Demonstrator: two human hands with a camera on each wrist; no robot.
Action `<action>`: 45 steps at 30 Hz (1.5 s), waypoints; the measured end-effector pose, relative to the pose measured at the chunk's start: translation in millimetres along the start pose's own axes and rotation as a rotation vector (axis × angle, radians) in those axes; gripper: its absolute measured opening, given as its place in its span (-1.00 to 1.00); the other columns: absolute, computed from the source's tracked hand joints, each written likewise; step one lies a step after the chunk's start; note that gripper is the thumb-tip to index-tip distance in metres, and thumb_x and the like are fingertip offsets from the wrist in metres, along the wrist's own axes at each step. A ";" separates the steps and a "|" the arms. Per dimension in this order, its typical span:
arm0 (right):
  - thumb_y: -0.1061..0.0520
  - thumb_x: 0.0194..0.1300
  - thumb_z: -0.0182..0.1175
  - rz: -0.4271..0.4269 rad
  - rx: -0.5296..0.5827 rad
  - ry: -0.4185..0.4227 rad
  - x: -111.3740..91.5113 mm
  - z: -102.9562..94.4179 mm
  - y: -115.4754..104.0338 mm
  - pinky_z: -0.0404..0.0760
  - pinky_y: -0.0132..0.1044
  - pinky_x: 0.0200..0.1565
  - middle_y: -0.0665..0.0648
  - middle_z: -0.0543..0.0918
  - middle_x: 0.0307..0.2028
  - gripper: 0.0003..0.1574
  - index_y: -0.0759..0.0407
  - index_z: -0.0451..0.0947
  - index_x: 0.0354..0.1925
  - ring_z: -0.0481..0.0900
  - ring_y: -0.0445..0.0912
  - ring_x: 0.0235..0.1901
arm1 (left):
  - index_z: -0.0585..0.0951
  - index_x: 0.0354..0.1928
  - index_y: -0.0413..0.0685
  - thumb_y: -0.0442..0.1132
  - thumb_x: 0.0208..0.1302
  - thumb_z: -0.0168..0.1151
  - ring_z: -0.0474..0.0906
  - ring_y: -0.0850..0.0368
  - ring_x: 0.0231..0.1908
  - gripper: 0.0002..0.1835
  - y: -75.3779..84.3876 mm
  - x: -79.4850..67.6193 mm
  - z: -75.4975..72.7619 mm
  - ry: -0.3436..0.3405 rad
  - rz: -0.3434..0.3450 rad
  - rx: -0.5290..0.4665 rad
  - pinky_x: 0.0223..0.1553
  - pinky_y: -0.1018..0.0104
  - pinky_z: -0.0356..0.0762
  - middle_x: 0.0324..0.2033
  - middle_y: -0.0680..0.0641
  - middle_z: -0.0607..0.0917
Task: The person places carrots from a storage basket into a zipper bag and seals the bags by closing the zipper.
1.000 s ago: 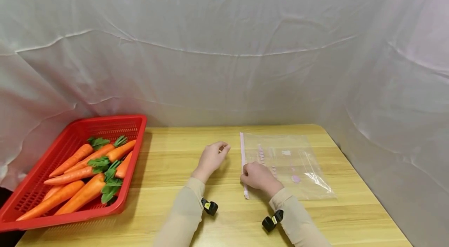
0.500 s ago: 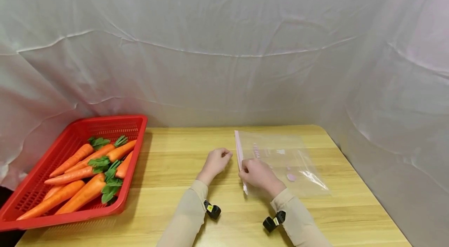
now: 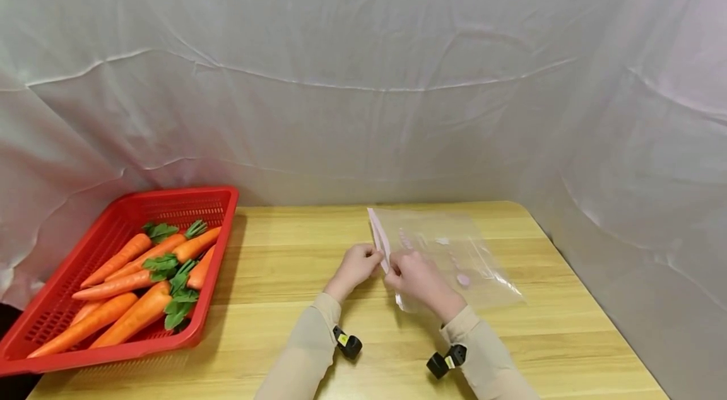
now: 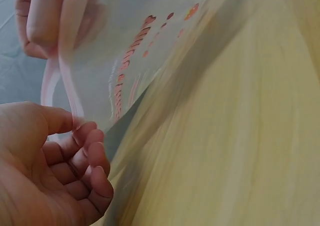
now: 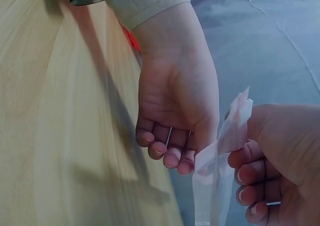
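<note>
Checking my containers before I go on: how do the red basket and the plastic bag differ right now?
Look: the red basket is opaque with slotted walls; the plastic bag is clear with a pink edge. Contents: the basket holds carrots; none show in the bag. Handling: no hand touches the basket; the left hand and right hand pinch the bag's pink edge. Both are at the same wooden table.

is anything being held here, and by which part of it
Yes, a clear plastic bag, by the pink strip along its edge: the left hand and right hand both pinch it there, close together.
</note>
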State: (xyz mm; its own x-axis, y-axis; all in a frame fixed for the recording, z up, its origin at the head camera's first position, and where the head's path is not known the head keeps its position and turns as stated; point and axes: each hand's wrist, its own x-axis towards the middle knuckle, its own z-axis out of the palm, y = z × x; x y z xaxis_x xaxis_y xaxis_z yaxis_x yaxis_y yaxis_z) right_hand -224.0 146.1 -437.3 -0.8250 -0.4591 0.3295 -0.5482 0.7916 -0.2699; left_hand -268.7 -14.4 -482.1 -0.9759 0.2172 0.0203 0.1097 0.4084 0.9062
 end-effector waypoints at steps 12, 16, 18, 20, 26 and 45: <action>0.25 -0.05 0.29 -0.071 -0.198 0.271 -1.0 -12.0 -4.2 0.20 -0.45 -0.63 -0.06 0.33 -0.66 -0.72 0.07 0.35 -0.65 0.19 -0.24 -0.68 | 0.41 -0.61 -0.03 -0.21 0.35 0.11 0.27 0.24 -0.65 -0.67 5.6 -3.0 1.7 -0.019 0.051 0.018 -0.58 0.43 0.24 -0.73 0.11 0.39; 0.27 -0.11 0.27 -0.053 -0.221 0.404 0.4 -18.1 -2.5 0.18 -0.45 -0.64 -0.05 0.34 -0.70 -0.73 0.08 0.34 -0.64 0.16 -0.23 -0.70 | 0.37 -0.65 -0.01 -0.27 0.24 0.11 0.24 0.24 -0.66 -0.70 6.5 -2.8 -1.3 0.009 0.097 0.119 -0.57 0.44 0.21 -0.74 0.13 0.35; 0.26 -0.11 0.27 -0.028 -0.229 0.467 1.0 -21.2 -0.3 0.17 -0.46 -0.65 -0.04 0.35 -0.71 -0.73 0.08 0.34 -0.65 0.16 -0.23 -0.70 | 0.35 -0.67 0.01 -0.27 0.20 0.11 0.22 0.24 -0.67 -0.70 7.1 -3.0 -2.8 0.012 0.101 0.139 -0.57 0.43 0.19 -0.74 0.13 0.33; 0.25 -0.11 0.27 0.000 -0.230 0.521 0.8 -25.1 2.5 0.17 -0.46 -0.67 -0.01 0.36 -0.73 -0.74 0.09 0.34 -0.66 0.16 -0.22 -0.72 | 0.33 -0.67 0.02 -0.28 0.19 0.10 0.21 0.24 -0.67 -0.70 7.5 -2.9 -4.3 0.020 0.098 0.145 -0.58 0.43 0.18 -0.74 0.13 0.32; 0.23 -0.10 0.24 0.122 -0.214 0.588 -2.8 -40.6 13.3 0.22 -0.36 -0.70 0.04 0.42 -0.72 -0.78 0.10 0.38 -0.69 0.24 -0.17 -0.73 | 0.29 -0.65 0.04 -0.27 0.25 0.10 0.18 0.24 -0.66 -0.67 6.4 -2.7 -11.2 0.042 0.117 0.157 -0.57 0.43 0.15 -0.72 0.11 0.28; 0.04 0.19 0.19 0.445 -0.138 0.372 -14.2 -77.8 46.8 0.24 -0.28 -0.64 0.12 0.49 -0.55 -0.77 0.15 0.43 -0.45 0.36 -0.03 -0.62 | 0.37 -0.53 0.10 -0.22 0.33 0.13 0.29 0.32 -0.48 -0.75 32.9 -17.6 -8.4 -0.059 0.571 0.603 -0.43 0.51 0.25 -0.56 0.16 0.38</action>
State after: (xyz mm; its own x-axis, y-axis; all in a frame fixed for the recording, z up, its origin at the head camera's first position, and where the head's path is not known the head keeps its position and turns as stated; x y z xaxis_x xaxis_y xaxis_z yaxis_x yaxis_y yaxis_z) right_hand -227.3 221.0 -384.3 -0.8544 0.0814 0.5132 -0.1175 0.9319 -0.3433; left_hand -249.5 -12.2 -449.1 -0.7300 0.5743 0.3705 0.6834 0.6225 0.3814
